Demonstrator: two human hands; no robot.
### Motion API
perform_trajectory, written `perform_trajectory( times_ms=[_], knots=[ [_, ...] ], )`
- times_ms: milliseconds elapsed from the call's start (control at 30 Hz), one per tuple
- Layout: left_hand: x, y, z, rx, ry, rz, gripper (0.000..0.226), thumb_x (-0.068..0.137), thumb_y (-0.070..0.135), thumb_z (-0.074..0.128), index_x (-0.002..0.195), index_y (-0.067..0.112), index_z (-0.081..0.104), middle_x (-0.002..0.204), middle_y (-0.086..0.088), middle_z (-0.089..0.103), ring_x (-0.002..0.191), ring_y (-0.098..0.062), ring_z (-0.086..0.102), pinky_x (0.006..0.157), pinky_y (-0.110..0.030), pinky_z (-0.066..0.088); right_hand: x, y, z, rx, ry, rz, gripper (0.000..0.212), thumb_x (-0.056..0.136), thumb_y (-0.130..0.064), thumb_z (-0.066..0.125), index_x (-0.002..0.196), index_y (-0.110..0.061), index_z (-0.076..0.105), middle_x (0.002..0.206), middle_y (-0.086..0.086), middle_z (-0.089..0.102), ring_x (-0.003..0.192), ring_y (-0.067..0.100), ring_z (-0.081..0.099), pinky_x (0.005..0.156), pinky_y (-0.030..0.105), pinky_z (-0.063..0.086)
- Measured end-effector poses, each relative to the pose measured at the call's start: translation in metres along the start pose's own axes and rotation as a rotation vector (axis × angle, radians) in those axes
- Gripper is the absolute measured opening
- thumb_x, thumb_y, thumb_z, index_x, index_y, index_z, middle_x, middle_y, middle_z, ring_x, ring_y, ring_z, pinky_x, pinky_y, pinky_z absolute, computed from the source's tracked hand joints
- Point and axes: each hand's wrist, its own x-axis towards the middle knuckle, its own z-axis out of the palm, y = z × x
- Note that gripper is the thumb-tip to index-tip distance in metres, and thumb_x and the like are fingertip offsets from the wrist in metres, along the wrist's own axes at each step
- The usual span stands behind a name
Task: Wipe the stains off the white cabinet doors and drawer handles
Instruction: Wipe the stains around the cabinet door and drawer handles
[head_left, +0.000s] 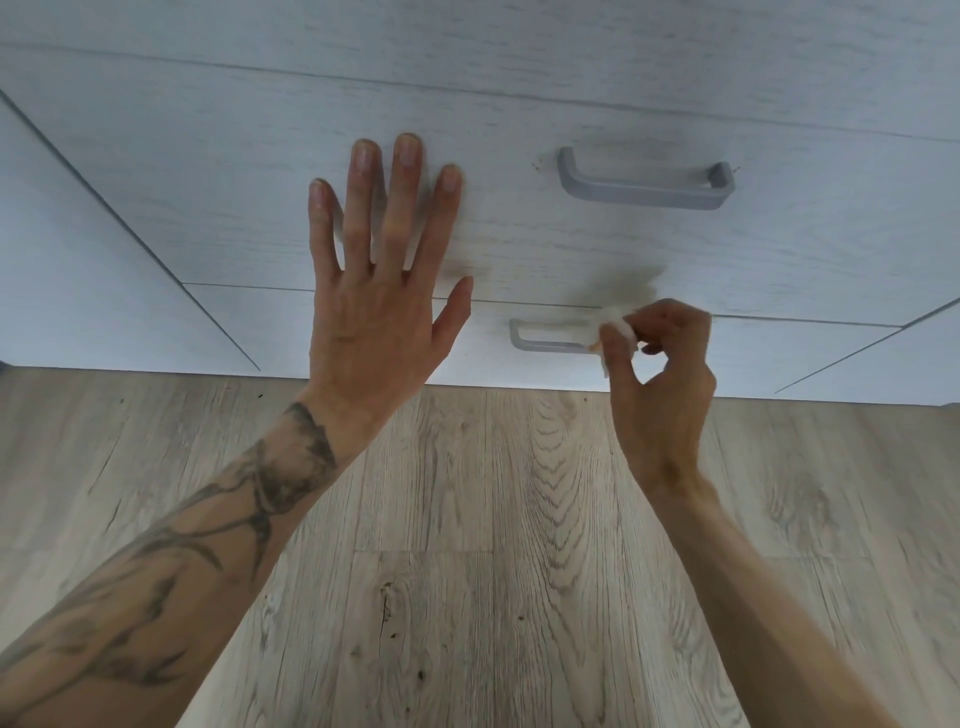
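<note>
Braced upper drawer front with flat, straight-fingered left hand. Pinched white wipe in right hand at right end of lower handle. Judged unfinished; noted smudge above wipe, specks beside upper handle.

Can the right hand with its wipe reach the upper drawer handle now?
Probably yes: nothing stands between the right hand, pinching the wipe by the lower handle, and the upper handle above it.

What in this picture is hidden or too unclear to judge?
Head view:
- lower handle: right end hidden behind the right hand.
- white wipe: mostly covered by that hand.
- dark smudge above it: blurred, stain or shadow unclear.
- drawer front under the left hand: covered.
</note>
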Motion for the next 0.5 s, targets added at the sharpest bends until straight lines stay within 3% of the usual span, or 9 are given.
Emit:
perform_trajectory(
  times_ms=[100,200,300,400,500],
  knots=[
    [0.0,0.0,-0.001,-0.004,-0.003,0.002,0.075,0.111,0.05,0.043,0.167,0.008,0.015,0.169,-0.027,0.019,0.155,-0.051,0.018,0.126,-0.068,0.016,0.004,-0.01,0.006,0.024,-0.014,-0.021,0.016,0.1,-0.004,0.067,0.098,-0.02,0.064,0.085,-0.019,0.062,0.083,-0.003,0.059,0.084,0.01,0.04],
    [0.0,0.0,-0.002,-0.005,-0.006,0.004,0.075,0.111,0.05,0.043,0.167,0.008,0.014,0.169,-0.027,0.019,0.155,-0.051,0.017,0.126,-0.068,0.016,0.0,-0.003,0.01,-0.095,-0.111,-0.071,0.015,0.097,-0.008,0.073,0.107,-0.018,0.075,0.104,-0.018,0.065,0.095,-0.005,0.059,0.097,0.023,0.043],
    [0.0,-0.001,-0.003,-0.002,-0.009,0.008,0.076,0.111,0.051,0.042,0.167,0.009,0.013,0.17,-0.026,0.018,0.156,-0.05,0.016,0.127,-0.067,0.015,-0.005,0.01,0.005,-0.172,-0.163,-0.125,0.021,0.094,-0.018,0.08,0.114,-0.02,0.078,0.115,-0.012,0.071,0.112,0.009,0.061,0.108,0.019,0.033],
    [0.0,-0.001,-0.003,0.011,-0.011,0.014,0.075,0.111,0.052,0.04,0.168,0.01,0.013,0.17,-0.025,0.017,0.156,-0.049,0.016,0.127,-0.067,0.015,-0.001,0.019,-0.001,-0.222,-0.14,-0.215,0.017,0.09,-0.019,0.083,0.107,-0.019,0.082,0.106,-0.006,0.076,0.11,0.018,0.059,0.1,0.03,0.038],
    [-0.001,-0.002,-0.004,0.016,-0.017,0.019,0.075,0.111,0.052,0.04,0.168,0.01,0.014,0.17,-0.025,0.017,0.156,-0.049,0.016,0.127,-0.066,0.015,0.0,0.022,0.002,-0.265,-0.123,-0.283,0.014,0.088,-0.016,0.085,0.101,-0.017,0.082,0.094,-0.003,0.075,0.098,0.024,0.062,0.093,0.031,0.036]
  ],
)
